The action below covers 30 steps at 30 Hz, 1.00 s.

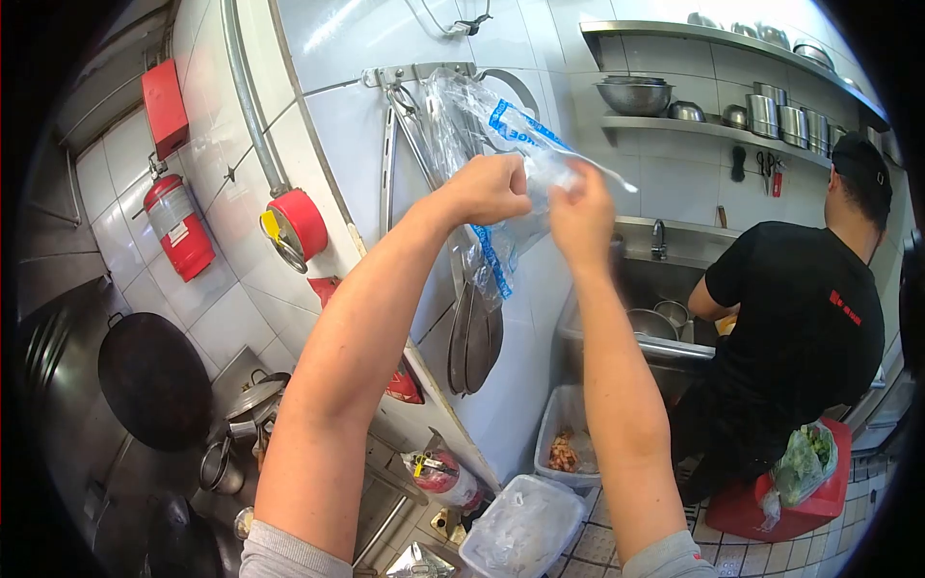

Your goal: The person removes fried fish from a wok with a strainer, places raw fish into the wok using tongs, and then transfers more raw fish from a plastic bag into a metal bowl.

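Note:
A clear plastic bag (525,130) with blue printing is stretched out in front of me at chest height. My left hand (485,191) is closed in a fist around part of it. Close by on the right, my right hand (584,214) pinches another part, its fingertips slightly blurred. Crumpled film with a blue printed band hangs below my left fist. Behind the bag, ladles or skimmers (476,337) hang from a wall rack (419,72), partly hidden by the plastic and my hands.
On the right a co-worker (795,299) in black bends over a metal sink (665,246). Below stand a lidded plastic tub (525,530), a bin with food scraps (567,453) and a red container (747,511) bearing bagged greens. A wok (154,380) and fire extinguisher (180,228) are left.

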Available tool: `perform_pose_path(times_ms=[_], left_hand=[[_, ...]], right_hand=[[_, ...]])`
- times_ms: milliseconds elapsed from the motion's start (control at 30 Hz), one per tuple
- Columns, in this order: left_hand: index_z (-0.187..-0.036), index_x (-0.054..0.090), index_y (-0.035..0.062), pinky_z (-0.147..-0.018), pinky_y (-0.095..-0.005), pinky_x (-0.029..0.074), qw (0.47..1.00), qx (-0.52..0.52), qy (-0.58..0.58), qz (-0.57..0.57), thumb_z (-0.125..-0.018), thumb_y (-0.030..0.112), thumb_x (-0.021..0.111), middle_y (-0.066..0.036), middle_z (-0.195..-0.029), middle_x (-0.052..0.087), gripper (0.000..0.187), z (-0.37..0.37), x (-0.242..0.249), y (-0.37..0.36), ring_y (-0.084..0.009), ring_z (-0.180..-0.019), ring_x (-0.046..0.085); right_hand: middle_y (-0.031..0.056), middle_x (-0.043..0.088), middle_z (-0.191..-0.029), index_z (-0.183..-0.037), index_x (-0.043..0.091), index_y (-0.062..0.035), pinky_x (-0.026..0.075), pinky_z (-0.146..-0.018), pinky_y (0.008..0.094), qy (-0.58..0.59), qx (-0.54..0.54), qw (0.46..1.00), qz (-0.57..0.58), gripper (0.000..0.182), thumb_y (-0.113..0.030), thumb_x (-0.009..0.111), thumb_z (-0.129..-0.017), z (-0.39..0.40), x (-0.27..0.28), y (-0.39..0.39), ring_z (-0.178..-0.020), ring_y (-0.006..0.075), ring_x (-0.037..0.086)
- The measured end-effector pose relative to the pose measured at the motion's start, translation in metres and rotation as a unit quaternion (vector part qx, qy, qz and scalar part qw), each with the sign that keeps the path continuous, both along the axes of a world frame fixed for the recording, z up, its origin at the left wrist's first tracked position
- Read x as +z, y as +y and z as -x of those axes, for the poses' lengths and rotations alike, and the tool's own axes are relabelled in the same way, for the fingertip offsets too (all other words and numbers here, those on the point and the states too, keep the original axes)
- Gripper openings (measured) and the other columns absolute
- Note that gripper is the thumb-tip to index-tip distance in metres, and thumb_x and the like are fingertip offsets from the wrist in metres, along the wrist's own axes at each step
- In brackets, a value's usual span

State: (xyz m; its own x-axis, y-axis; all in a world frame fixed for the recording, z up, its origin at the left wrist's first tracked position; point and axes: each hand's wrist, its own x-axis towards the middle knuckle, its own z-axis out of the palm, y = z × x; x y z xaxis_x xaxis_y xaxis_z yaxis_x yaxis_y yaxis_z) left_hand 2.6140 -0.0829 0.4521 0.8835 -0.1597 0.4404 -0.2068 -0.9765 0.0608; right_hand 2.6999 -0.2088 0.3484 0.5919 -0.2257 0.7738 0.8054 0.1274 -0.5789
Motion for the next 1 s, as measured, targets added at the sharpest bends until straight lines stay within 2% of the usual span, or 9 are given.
perform_pose_path(times_ms=[167,267,467,567,667,767,867,900,1000], left_hand=[[-0.119,0.064,-0.0024,-0.069,-0.0317,0.055,0.965,-0.008,0.046,0.258,-0.086,0.022,0.064,-0.011,-0.091,0.070,0.041,-0.007,-0.001,-0.006,-0.0189,-0.079,0.069],[-0.124,0.062,-0.0037,-0.067,-0.0289,0.054,0.969,-0.029,0.067,0.237,-0.087,0.018,0.065,-0.008,-0.089,0.070,0.043,-0.015,-0.001,0.007,-0.0168,-0.076,0.067],[-0.113,0.070,-0.0029,-0.066,-0.0281,0.053,0.975,-0.056,0.050,0.209,-0.086,0.014,0.072,-0.010,-0.088,0.072,0.032,-0.013,-0.010,0.015,-0.0142,-0.071,0.065],[-0.107,0.073,-0.0015,-0.065,-0.0287,0.053,0.987,-0.028,0.021,0.157,-0.088,0.016,0.071,-0.009,-0.088,0.073,0.026,-0.014,-0.012,0.014,-0.0132,-0.072,0.066],[-0.104,0.074,0.0006,-0.064,-0.0289,0.053,0.989,-0.002,-0.001,0.150,-0.090,0.019,0.070,-0.008,-0.085,0.074,0.024,-0.009,-0.014,0.006,-0.0125,-0.072,0.067],[-0.100,0.073,0.0014,-0.062,-0.0288,0.053,0.980,-0.008,0.005,0.198,-0.093,0.020,0.067,-0.008,-0.086,0.073,0.021,-0.009,-0.011,0.007,-0.0130,-0.075,0.068],[-0.089,0.070,0.0007,-0.064,-0.0340,0.054,0.956,-0.006,-0.124,0.267,-0.092,0.020,0.065,-0.010,-0.076,0.071,0.020,-0.014,-0.008,0.019,-0.0157,-0.065,0.068],[-0.091,0.067,0.0006,-0.065,-0.0341,0.053,0.927,-0.016,-0.150,0.342,-0.095,0.020,0.061,-0.008,-0.076,0.069,0.021,-0.018,-0.008,0.021,-0.0156,-0.070,0.067],[-0.095,0.063,-0.0001,-0.070,-0.0340,0.051,0.888,-0.029,-0.256,0.380,-0.099,0.021,0.055,-0.008,-0.078,0.067,0.023,-0.026,-0.007,0.022,-0.0165,-0.074,0.064]], right_hand=[[0.0096,0.066,-0.077,-0.133,0.061,-0.0048,0.052,-0.068,0.0366,0.024,0.060,0.996,0.054,0.054,-0.009,0.062,-0.079,0.006,-0.004,-0.008,-0.068,0.0221,0.066],[0.0096,0.066,-0.077,-0.133,0.061,-0.0041,0.052,-0.068,0.0363,0.023,0.086,0.996,0.013,0.054,-0.008,0.061,-0.079,-0.003,-0.008,-0.003,-0.067,0.0210,0.066],[0.0089,0.065,-0.077,-0.131,0.062,-0.0040,0.051,-0.068,0.0357,0.008,0.110,0.994,-0.014,0.052,-0.010,0.064,-0.080,-0.010,-0.012,0.003,-0.066,0.0193,0.064],[0.0096,0.067,-0.081,-0.129,0.062,-0.0038,0.052,-0.072,0.0361,0.064,0.111,0.991,0.031,0.048,-0.012,0.065,-0.081,0.003,-0.006,-0.004,-0.071,0.0201,0.066],[0.0152,0.070,-0.089,-0.125,0.063,-0.0025,0.053,-0.078,0.0404,0.077,0.023,0.995,0.057,0.044,-0.015,0.066,-0.083,0.019,0.006,-0.006,-0.080,0.0288,0.069],[0.0192,0.071,-0.089,-0.107,0.069,0.0025,0.053,-0.079,0.0398,0.054,-0.007,0.995,0.082,0.035,-0.026,0.071,-0.087,-0.005,-0.002,0.004,-0.086,0.0282,0.070],[0.0217,0.072,-0.088,-0.107,0.072,-0.0010,0.053,-0.082,0.0442,-0.080,-0.093,0.992,0.012,0.033,-0.027,0.067,-0.088,-0.020,-0.005,0.009,-0.087,0.0351,0.071],[0.0226,0.072,-0.093,-0.108,0.071,-0.0016,0.053,-0.082,0.0460,-0.051,-0.101,0.992,0.056,0.032,-0.024,0.066,-0.087,-0.023,-0.008,0.008,-0.089,0.0382,0.069],[0.0244,0.071,-0.100,-0.109,0.069,-0.0028,0.052,-0.083,0.0500,0.011,-0.128,0.977,0.170,0.029,-0.019,0.065,-0.085,-0.028,-0.016,0.001,-0.094,0.0444,0.066]])
